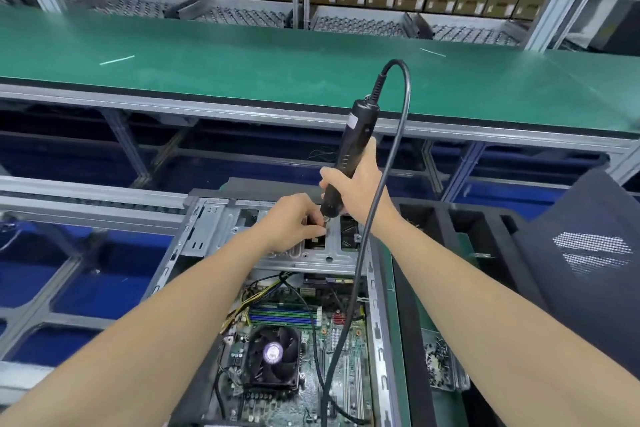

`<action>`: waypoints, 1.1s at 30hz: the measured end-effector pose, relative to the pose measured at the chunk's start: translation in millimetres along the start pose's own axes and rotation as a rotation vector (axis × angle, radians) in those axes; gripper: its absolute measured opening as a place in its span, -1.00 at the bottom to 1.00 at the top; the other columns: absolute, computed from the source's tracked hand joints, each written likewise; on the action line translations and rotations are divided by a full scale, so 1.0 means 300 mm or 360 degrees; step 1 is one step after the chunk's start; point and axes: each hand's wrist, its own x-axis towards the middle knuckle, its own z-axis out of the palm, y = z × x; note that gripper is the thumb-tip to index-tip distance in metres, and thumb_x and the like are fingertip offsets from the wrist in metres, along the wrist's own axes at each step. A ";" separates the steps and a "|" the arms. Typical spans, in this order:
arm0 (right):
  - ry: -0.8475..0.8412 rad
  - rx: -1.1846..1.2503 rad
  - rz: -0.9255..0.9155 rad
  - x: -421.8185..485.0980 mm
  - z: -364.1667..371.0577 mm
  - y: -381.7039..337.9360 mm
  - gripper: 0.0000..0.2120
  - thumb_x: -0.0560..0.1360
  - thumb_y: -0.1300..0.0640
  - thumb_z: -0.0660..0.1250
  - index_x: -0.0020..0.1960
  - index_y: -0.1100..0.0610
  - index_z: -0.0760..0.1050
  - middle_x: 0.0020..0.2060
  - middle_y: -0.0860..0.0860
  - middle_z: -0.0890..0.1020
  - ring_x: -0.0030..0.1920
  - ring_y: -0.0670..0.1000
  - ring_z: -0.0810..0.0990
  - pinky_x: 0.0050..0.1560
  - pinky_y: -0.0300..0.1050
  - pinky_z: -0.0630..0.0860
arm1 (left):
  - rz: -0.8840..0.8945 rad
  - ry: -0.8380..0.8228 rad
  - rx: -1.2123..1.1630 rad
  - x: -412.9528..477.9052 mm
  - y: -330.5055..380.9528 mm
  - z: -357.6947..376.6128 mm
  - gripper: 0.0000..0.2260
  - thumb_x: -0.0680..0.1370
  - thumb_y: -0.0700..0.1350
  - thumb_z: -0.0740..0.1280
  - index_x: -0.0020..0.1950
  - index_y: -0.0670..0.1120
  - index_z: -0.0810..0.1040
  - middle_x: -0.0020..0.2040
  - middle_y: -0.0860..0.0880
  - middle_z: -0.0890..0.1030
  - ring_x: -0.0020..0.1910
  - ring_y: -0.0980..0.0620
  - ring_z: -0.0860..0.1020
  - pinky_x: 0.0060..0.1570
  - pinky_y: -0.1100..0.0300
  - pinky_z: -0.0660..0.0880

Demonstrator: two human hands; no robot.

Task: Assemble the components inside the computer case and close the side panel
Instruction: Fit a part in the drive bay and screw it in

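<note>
While the electric screwdriver [350, 152] is clenched in the right hand [355, 185] and its tip pinched by the left hand [294, 224], those fingers [312, 219] could be nipped if the bit is spun early.

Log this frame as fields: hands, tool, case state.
right hand: grips electric screwdriver, tip down over drive bracket
left hand: fingertips gathered at the tip; whatever it pinches is too small to tell
case: open, CPU fan and motherboard exposed
cover: off; dark vented panel lies right of case
</note>
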 end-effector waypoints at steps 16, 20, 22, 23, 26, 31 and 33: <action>0.0037 -0.0091 -0.0118 0.064 0.130 0.008 -0.26 0.55 -0.19 0.47 0.57 0.02 0.21 -0.18 -0.14 0.73 -0.14 -0.11 0.75 0.01 0.12 0.73 | -0.0024 0.0254 -0.0209 -0.058 -0.089 0.009 -0.85 0.60 -0.18 0.41 -0.11 0.05 0.61 -0.07 0.11 0.49 -0.15 0.20 0.49 -0.13 0.34 0.34; 0.0037 -0.0111 -0.0106 0.068 0.136 0.031 -0.34 0.54 -0.19 0.48 0.49 0.06 0.31 -0.14 -0.09 0.73 -0.13 -0.08 0.76 0.01 0.17 0.73 | -0.0009 0.0242 -0.0144 -0.055 -0.083 0.013 -0.68 0.64 -0.16 0.37 -0.23 0.18 0.45 -0.12 0.19 0.43 -0.18 0.23 0.45 -0.18 0.35 0.30; 0.0054 -0.0100 -0.0137 0.066 0.138 0.039 -0.30 0.54 -0.18 0.48 0.54 0.00 0.25 -0.14 -0.13 0.71 -0.12 -0.07 0.76 0.00 0.15 0.74 | 0.0005 0.0260 -0.0136 -0.058 -0.081 0.010 -0.62 0.63 -0.18 0.37 -0.26 0.22 0.41 -0.13 0.20 0.43 -0.18 0.25 0.44 -0.19 0.41 0.28; 0.0057 -0.0082 -0.0168 0.064 0.138 0.042 -0.30 0.54 -0.17 0.47 0.54 -0.05 0.22 -0.16 -0.15 0.70 -0.12 -0.05 0.76 -0.02 0.15 0.74 | 0.0008 0.0268 -0.0132 -0.061 -0.081 0.009 -0.62 0.63 -0.18 0.38 -0.26 0.22 0.41 -0.13 0.19 0.42 -0.19 0.25 0.44 -0.19 0.42 0.27; 0.0044 -0.0061 -0.0219 0.061 0.137 0.052 -0.36 0.52 -0.19 0.46 0.47 -0.13 0.22 -0.15 -0.24 0.69 -0.13 0.00 0.76 -0.06 0.18 0.74 | 0.0027 0.0265 -0.0128 -0.068 -0.082 0.009 -0.69 0.62 -0.18 0.39 -0.22 0.16 0.45 -0.11 0.13 0.45 -0.18 0.25 0.43 -0.17 0.33 0.30; 0.0044 -0.0112 -0.0248 0.057 0.138 0.061 -0.46 0.49 -0.26 0.44 0.34 -0.28 0.23 -0.13 -0.12 0.69 -0.12 0.00 0.76 -0.08 0.15 0.75 | 0.0045 0.0272 -0.0116 -0.074 -0.081 0.015 -0.76 0.61 -0.17 0.40 -0.16 0.12 0.49 -0.03 0.07 0.46 -0.18 0.25 0.42 -0.08 0.26 0.30; 0.0053 -0.0107 -0.0273 0.053 0.137 0.058 -0.52 0.49 -0.25 0.44 0.26 -0.40 0.23 -0.12 -0.09 0.67 -0.12 0.03 0.75 -0.09 0.17 0.74 | 0.0070 0.0292 -0.0107 -0.076 -0.083 0.019 -0.82 0.61 -0.17 0.41 -0.13 0.07 0.53 -0.03 0.08 0.46 -0.18 0.22 0.42 -0.04 0.26 0.30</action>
